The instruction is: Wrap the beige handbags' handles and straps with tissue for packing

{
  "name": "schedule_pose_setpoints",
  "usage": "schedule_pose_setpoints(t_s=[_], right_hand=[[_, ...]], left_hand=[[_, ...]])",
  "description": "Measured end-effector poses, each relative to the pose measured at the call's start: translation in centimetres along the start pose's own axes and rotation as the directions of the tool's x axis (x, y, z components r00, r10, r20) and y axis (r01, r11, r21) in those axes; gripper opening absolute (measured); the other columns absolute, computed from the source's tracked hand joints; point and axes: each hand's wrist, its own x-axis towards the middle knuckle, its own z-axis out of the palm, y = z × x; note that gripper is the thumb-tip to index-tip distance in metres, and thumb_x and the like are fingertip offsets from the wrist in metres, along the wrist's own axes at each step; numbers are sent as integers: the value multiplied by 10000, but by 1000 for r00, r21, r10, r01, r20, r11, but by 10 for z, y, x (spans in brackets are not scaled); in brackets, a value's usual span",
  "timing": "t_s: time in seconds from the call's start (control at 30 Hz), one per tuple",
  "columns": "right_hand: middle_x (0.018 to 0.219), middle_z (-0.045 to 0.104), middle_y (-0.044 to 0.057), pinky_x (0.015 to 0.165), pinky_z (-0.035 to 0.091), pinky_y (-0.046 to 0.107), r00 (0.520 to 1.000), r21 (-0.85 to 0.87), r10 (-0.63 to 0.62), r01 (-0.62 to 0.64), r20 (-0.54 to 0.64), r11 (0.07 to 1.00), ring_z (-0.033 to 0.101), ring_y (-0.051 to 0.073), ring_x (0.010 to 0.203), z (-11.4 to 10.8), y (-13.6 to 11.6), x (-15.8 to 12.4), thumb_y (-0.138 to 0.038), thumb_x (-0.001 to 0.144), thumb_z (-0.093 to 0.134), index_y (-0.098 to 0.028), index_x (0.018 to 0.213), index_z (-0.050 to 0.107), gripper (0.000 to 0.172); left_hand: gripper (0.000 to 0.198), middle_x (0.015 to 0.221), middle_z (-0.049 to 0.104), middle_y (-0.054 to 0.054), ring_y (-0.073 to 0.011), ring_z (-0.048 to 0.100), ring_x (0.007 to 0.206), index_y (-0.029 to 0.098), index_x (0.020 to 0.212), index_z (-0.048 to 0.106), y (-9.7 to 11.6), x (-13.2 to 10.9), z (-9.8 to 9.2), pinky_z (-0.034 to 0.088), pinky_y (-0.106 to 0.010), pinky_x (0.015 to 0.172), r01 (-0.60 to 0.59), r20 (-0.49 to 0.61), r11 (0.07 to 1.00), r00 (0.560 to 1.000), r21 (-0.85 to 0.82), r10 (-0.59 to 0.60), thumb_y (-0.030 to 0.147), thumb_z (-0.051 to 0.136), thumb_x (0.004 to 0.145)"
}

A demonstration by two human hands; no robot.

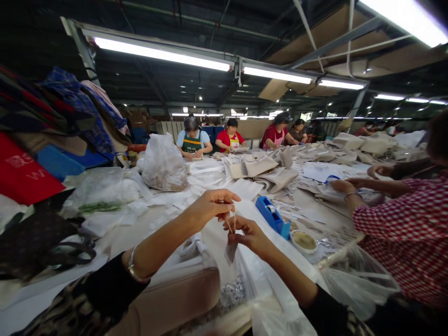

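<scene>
My left hand (213, 205), a silver bangle at its wrist, pinches the upper end of a thin pale string (234, 221) looped between both hands. Just below it and to the right, my right hand (250, 235) has thumb and fingers closed on the lower part of the string. A small greyish hang tag (230, 252) dangles under the right fingertips; its print is too blurred to read. Below my left forearm lies a beige bag (185, 291), partly covered with white wrapping. The bag's near end is hidden by my sleeve.
A blue tape dispenser (273, 217) and a small round tub (304, 241) stand right of my hands. Beige bags (257, 165) pile up beyond. A clear plastic bag (164, 161) sits at left. A co-worker in a checked shirt (406, 228) works close at right; several others sit across.
</scene>
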Motion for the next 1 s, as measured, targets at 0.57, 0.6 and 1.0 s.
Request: schedule_pose_setpoints(t_s=[0.57, 0.6, 1.0], right_hand=[[454, 446, -63, 433, 290, 213, 916, 29, 348, -349, -199, 937, 359, 64, 416, 15, 109, 169, -304, 634, 717, -169, 668, 681, 144], [441, 455, -62, 427, 267, 207, 907, -15, 373, -384, -195, 923, 359, 60, 412, 21, 123, 180, -250, 617, 709, -177, 623, 675, 80], [319, 359, -49, 331, 229, 200, 738, -254, 532, -468, 414, 847, 251, 65, 287, 85, 215, 216, -252, 475, 459, -201, 471, 635, 183]], left_hand=[[118, 690, 637, -30, -158, 651, 710, 113, 780, 645, -148, -2, -158, 512, -289, 695, 624, -558, 697, 739, 355, -378, 226, 679, 790], [136, 729, 648, -34, -168, 653, 752, 114, 797, 645, -159, -3, -161, 522, -320, 739, 667, -562, 635, 719, 390, -410, 245, 678, 809], [333, 1010, 723, -123, -302, 649, 1025, 234, 945, 754, -200, -22, -149, 506, -399, 885, 825, -757, 421, 536, 377, -373, 121, 607, 668]])
